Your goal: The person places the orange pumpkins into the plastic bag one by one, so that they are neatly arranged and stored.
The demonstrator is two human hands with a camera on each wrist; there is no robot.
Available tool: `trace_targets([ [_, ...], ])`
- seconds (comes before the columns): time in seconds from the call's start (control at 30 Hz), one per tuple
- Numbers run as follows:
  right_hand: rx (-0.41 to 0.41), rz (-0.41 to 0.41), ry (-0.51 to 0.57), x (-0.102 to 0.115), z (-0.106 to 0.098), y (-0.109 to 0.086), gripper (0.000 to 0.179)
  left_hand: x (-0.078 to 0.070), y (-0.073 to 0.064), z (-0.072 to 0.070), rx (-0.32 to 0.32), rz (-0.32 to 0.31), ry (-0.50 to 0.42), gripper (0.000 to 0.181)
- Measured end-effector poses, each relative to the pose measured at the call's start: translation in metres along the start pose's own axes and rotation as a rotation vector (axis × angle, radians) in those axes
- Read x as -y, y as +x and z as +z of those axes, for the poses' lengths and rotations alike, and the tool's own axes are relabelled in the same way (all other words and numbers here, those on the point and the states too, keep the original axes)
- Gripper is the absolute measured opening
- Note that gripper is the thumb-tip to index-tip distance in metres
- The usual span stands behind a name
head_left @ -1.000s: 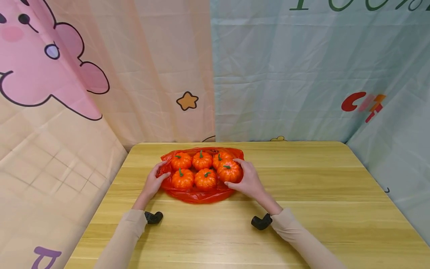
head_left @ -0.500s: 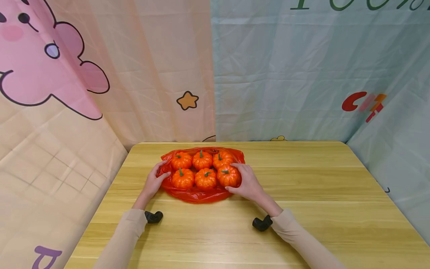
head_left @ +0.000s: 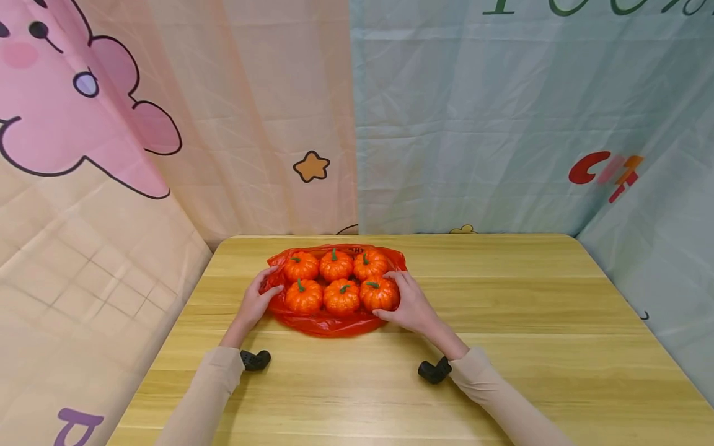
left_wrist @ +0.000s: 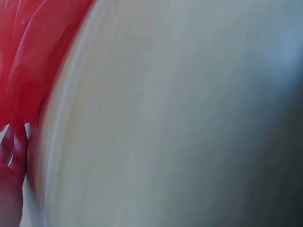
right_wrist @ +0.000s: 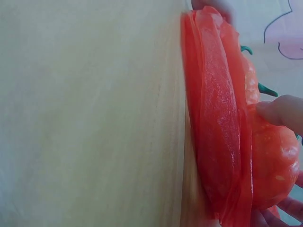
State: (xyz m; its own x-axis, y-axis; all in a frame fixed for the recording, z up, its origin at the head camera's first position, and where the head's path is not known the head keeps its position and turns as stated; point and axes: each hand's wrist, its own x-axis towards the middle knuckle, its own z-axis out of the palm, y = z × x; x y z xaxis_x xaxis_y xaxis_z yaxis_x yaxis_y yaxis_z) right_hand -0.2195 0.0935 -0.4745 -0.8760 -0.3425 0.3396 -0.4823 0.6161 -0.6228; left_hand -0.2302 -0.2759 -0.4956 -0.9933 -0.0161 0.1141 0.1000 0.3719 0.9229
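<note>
A red plastic bag [head_left: 334, 326] lies spread on the table with several small orange pumpkins with green stems in it, in a back row and a front row. My right hand [head_left: 413, 305] holds the front right pumpkin [head_left: 378, 293], thumb on its near side and fingers round its far side. In the right wrist view the thumb presses that pumpkin [right_wrist: 274, 161] just behind the bag's folded rim. At the bag's left end my left hand [head_left: 258, 302] grips the red plastic between thumb and fingers. The left wrist view shows fingertips [left_wrist: 19, 146] at the bag's edge.
The wooden table [head_left: 519, 322] reaches well to the right of the bag and toward me. Printed cloth curtains [head_left: 446, 124] stand along its back and sides. A black device [head_left: 434, 370] sits at each wrist.
The pumpkin in my right hand has come down from a raised, tilted position into the front right spot in the bag. My left hand has stayed at the bag's left end.
</note>
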Motion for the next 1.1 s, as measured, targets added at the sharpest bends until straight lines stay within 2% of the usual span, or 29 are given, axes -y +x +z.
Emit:
trace_targets([
  [0.27, 0.002, 0.048, 0.001, 0.003, 0.002, 0.000, 0.070, 0.000, 0.001, -0.002, -0.001, 0.002, -0.019, 0.052],
  [0.53, 0.043, 0.130, -0.003, 0.007, 0.003, 0.003, 0.070, 0.001, 0.001, -0.003, -0.002, -0.005, -0.004, 0.053],
  [0.73, 0.089, 0.145, -0.029, 0.010, 0.003, 0.003, 0.071, 0.002, 0.000, -0.004, 0.010, -0.013, -0.013, 0.054],
  [0.9, 0.107, 0.087, -0.042, 0.009, 0.000, -0.001, 0.072, 0.000, -0.004, -0.005, 0.024, -0.013, -0.019, 0.053],
  [1.0, 0.052, -0.010, -0.022, 0.003, -0.007, -0.003, 0.070, -0.004, -0.008, -0.007, 0.040, 0.002, -0.015, 0.053],
  [1.1, -0.032, -0.120, -0.041, -0.009, -0.024, -0.005, 0.070, -0.010, -0.011, -0.014, 0.057, 0.034, 0.029, 0.052],
])
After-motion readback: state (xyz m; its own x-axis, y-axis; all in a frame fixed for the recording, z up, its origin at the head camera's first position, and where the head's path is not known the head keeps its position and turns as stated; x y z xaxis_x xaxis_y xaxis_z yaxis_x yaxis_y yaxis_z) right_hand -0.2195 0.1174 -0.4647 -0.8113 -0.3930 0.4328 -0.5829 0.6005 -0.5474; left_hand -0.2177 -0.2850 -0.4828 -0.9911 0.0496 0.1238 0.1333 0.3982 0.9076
